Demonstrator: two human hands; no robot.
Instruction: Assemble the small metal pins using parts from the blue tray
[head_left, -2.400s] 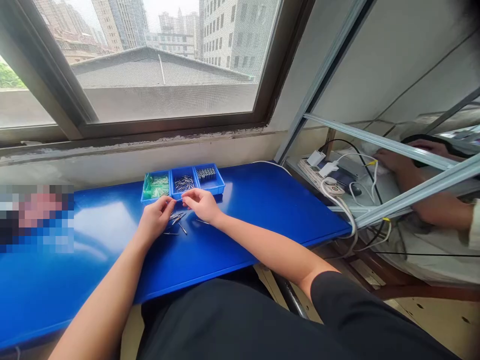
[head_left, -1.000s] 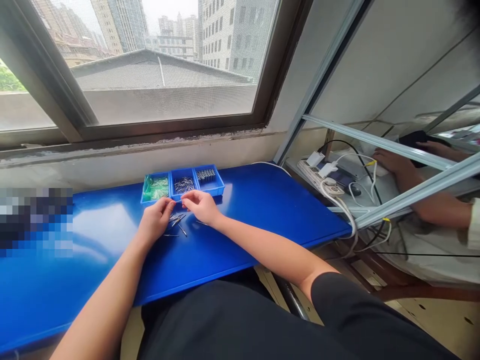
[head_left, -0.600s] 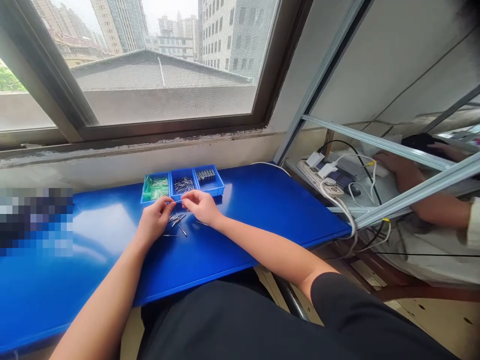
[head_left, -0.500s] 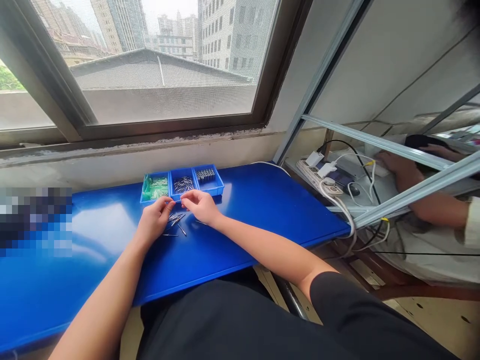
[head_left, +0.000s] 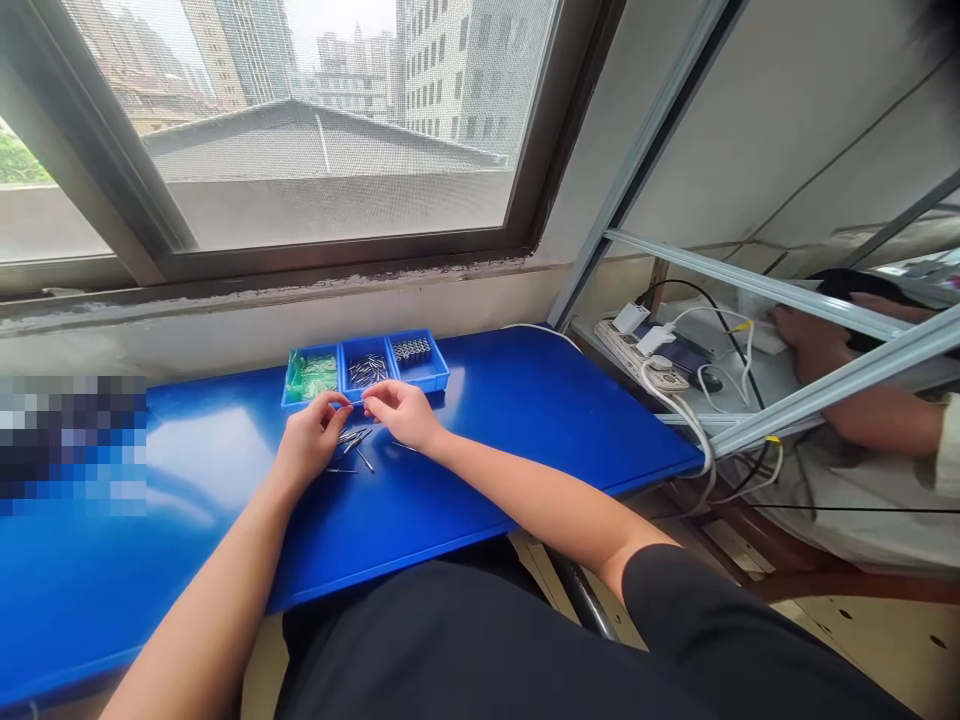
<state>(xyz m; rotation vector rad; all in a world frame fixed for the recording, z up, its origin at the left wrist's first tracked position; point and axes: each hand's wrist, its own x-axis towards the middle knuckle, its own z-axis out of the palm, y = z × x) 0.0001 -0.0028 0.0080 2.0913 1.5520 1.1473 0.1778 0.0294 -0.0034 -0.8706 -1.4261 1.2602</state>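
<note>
My left hand (head_left: pixel 309 438) and my right hand (head_left: pixel 403 413) meet just in front of the blue bins, fingertips pinched close together. Between them runs a thin, light-coloured rod (head_left: pixel 358 403), gripped at both ends; its exact kind is too small to make out. Below the hands lies a loose pile of slim metal rods (head_left: pixel 355 438) on the blue tabletop (head_left: pixel 480 470). Another slim rod (head_left: pixel 403 446) lies partly under my right wrist. Behind my fingers, the middle bin holds many short metal pieces (head_left: pixel 367 369).
The left bin contains green-tinted clear pieces (head_left: pixel 319 374); the right bin has rows of small metal cylinders (head_left: pixel 411 349). A metal frame (head_left: pixel 750 280) stands at right, with a power strip (head_left: pixel 645 350) and cables beyond. Another person's arm (head_left: pixel 832 370) reaches in there.
My hands stay almost in place, with the rod still between the fingertips. The other person's arm at right has shifted slightly to the right.
</note>
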